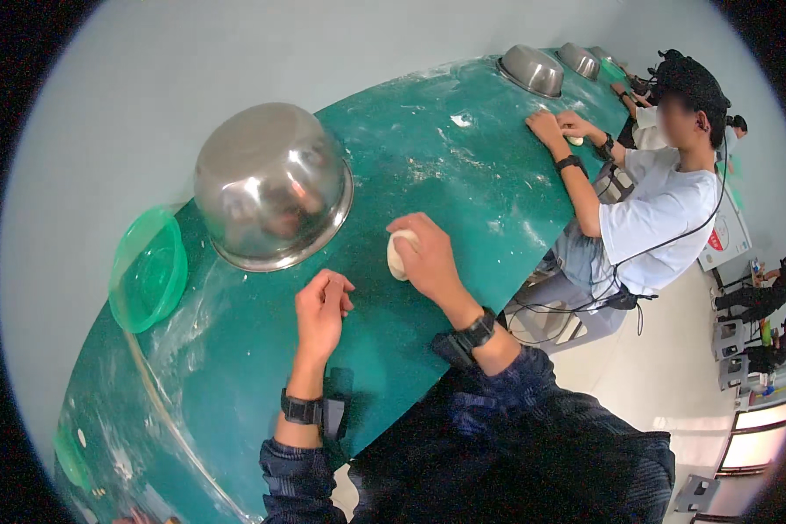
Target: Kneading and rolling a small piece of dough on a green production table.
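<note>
A pale, rounded piece of dough [401, 254] is held on the green table by my right hand [428, 258], whose fingers wrap over its top and right side. To its left, my left hand [321, 313] is loosely closed just above the tabletop, fingers curled inward, and no object shows in it. Its palm is hidden. Each of my wrists wears a black band. Behind my hands, a large steel bowl [266, 183] lies upside down on the table [393, 349].
A translucent green basin [153, 271] stands left of the bowl. Flour streaks cover parts of the table. On the right, a seated person [664, 201] works dough with both hands. More upturned steel bowls [533, 70] line the far end. The table's near edge runs beside my right forearm.
</note>
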A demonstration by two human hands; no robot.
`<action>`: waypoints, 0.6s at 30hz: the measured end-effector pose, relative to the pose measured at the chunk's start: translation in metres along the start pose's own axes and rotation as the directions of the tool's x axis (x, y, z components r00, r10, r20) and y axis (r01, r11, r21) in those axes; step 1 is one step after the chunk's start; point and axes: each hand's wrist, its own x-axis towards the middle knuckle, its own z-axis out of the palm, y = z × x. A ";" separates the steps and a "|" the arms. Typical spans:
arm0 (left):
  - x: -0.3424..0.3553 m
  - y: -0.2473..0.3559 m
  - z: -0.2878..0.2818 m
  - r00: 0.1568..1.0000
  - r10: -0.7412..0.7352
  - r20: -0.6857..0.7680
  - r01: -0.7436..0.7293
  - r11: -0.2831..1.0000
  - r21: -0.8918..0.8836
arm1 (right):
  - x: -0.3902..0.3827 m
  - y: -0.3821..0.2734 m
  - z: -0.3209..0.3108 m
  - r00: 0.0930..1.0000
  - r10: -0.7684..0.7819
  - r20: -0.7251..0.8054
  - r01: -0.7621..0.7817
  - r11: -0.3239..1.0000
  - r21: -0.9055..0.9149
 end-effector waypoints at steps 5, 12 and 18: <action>-0.004 0.009 -0.004 1.000 -0.031 -0.007 0.031 0.997 0.064 | -0.029 -0.026 -0.016 0.998 0.043 0.045 -0.034 0.980 -0.194; -0.002 0.008 -0.010 0.988 0.016 -0.151 -0.028 0.996 -0.082 | -0.029 -0.052 0.016 0.900 -0.148 0.410 0.327 0.851 -0.411; -0.002 0.007 -0.006 0.984 0.035 -0.176 -0.069 0.980 -0.187 | 0.007 -0.040 0.046 0.881 -0.191 0.433 0.409 0.769 -0.492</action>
